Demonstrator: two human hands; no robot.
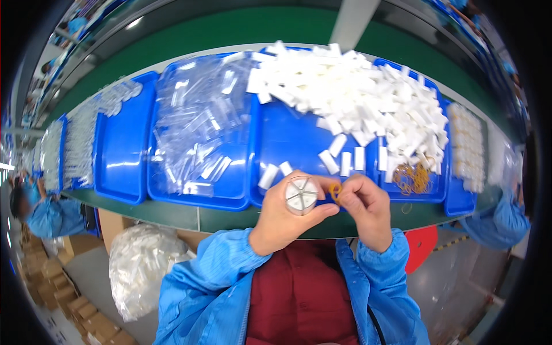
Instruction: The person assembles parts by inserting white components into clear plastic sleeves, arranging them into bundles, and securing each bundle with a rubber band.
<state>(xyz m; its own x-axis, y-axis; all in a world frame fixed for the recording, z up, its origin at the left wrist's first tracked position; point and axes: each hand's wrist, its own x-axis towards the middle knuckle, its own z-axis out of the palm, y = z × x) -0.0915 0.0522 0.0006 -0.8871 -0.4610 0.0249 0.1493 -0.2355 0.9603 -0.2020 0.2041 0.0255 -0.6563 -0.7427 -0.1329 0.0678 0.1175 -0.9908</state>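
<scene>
My left hand (275,215) is wrapped round a bundle of white wedge-shaped pieces (301,194), seen end-on as a round divided into several segments. Beside it, my right hand (368,208) pinches a yellow-brown rubber band (334,192) between thumb and fingers. The band reaches toward the fingers of my left hand; whether it touches the bundle I cannot tell. Both hands are held over the near edge of the blue trays. More rubber bands (415,179) lie in a tangle in the right tray, next to a heap of white pieces (345,86).
A blue tray (250,198) to the left holds clear plastic sleeves (201,115). Farther left are another blue tray (121,164) and rows of clear plastic parts (80,144). Banded white bundles (467,146) stand at the right. A bag of white pieces (144,267) sits below the table.
</scene>
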